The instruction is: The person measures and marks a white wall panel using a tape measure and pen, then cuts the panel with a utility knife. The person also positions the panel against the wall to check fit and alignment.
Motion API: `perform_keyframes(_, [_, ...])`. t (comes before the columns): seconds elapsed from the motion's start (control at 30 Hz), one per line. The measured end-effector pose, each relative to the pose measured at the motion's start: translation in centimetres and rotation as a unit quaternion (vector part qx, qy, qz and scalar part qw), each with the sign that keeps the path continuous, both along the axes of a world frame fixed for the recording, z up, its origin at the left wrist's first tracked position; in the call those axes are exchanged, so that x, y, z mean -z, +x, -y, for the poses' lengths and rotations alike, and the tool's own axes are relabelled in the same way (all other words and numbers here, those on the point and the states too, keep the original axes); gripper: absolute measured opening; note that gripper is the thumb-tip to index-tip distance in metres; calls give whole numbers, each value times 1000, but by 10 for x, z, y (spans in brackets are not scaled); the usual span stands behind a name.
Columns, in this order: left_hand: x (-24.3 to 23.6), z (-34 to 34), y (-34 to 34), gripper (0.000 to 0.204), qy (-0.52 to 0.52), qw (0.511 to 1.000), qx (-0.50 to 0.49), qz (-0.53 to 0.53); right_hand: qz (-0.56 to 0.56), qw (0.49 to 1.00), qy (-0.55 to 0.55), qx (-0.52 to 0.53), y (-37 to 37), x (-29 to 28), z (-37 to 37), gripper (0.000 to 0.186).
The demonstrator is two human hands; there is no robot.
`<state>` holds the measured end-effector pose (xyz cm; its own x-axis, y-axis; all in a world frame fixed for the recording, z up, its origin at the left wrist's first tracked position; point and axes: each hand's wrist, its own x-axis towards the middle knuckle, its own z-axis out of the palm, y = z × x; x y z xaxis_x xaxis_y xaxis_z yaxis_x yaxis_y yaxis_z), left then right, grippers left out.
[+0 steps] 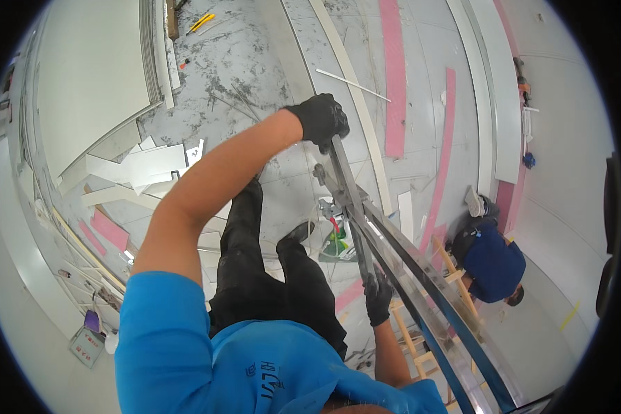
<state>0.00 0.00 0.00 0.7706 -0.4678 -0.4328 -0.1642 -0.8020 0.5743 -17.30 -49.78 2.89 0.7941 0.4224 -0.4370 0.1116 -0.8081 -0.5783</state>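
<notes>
The left hand [322, 123], in a black glove just past 12 o'clock, is closing its fingers around the upper end of a metal frame [355, 200], while the right hand [377, 297], also gloved, is wrapping the lower end of a crossing bar toward 5 o'clock. The frame is slanting from the left hand down to the rim at 5 o'clock, its long bars running close together, and is passing in front of the person's right side. The handling is looking partway through: both grips are already being kept firm, and the frame is seeming nearer folded than spread, though whether its joints are locking cannot be told. Setting it down and letting go are remaining undone; whether its far end is resting on anything is hidden. Around it, much is lying loose and seemingly unfitted: large pale panels [93, 76] are stacking up at 10 o'clock, white offcuts [155, 165] are lying at 9 o'clock, and pink strips [393, 76] are stretching along 1 o'clock. A co-worker [491, 262] in dark blue is bending low between 3 and 4 o'clock, apart from the hands.
</notes>
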Motion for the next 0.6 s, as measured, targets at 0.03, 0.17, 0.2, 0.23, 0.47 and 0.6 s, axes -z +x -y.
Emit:
perform_keyframes(0.03, [-9, -17, 10, 45, -137, 987, -78, -37, 11, 1000, -9, -14, 10, -4, -13, 36])
perform_keyframes(0.17, [47, -90, 41, 88, -9, 822, -520, 232, -64, 997, -7, 37, 0, -38, -10, 36])
perform_keyframes(0.2, [17, -101, 50, 100, 20, 798, -578, 172, 6, 1000, 4, 13, -4, -39, -28, 35])
perform_keyframes(0.23, [43, -112, 52, 93, 43, 798, -589, 124, 82, 996, 14, -24, -2, -38, -45, 34])
perform_keyframes(0.47, [98, -116, 69, 52, 8, 794, -604, 72, -50, 995, -79, 36, -12, -46, -26, 27])
perform_keyframes(0.6, [129, -125, 63, 49, 33, 807, -563, 173, -21, 998, -61, 19, 8, -36, -58, 27])
